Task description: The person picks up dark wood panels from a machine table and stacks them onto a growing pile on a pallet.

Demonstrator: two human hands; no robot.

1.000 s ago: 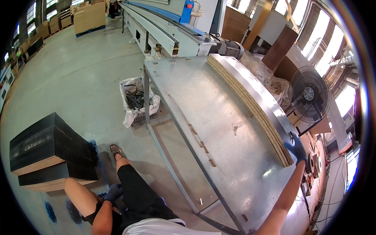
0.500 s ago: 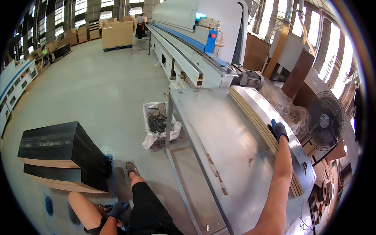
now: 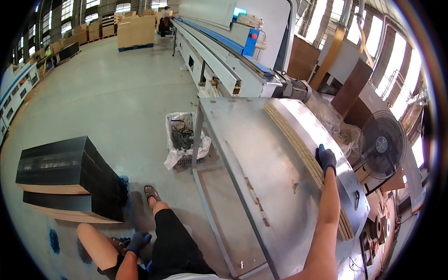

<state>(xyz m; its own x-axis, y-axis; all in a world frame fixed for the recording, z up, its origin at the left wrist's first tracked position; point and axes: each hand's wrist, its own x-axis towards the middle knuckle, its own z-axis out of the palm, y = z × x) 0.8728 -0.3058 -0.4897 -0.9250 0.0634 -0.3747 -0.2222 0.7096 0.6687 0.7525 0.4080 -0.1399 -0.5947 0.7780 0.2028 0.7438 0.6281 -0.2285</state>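
My right hand point(image 3: 325, 157), in a dark blue glove, grips the left edge of a stack of long boards point(image 3: 298, 140) about midway along it. The boards have layered brown edges and a shiny pale top. They lie along the right side of a metal-topped table point(image 3: 242, 140). My left hand point(image 3: 139, 241), gloved alike, hangs low beside my thigh with its fingers curled in; nothing shows in it. A small dark tool point(image 3: 357, 199) lies on the table's right side, past the boards.
Black-faced panels point(image 3: 51, 161) stand stacked on the floor at left. A lined basket of dark scraps point(image 3: 182, 135) sits beside the table leg. A long machine point(image 3: 214, 60) runs away beyond the table. To the right stand a fan point(image 3: 381, 144) and crumpled plastic sheeting point(image 3: 343, 133).
The boards have slid slightly toward me along the table, with my right hand on them. My left hand stays low by my thigh. The whole view has shifted a little.
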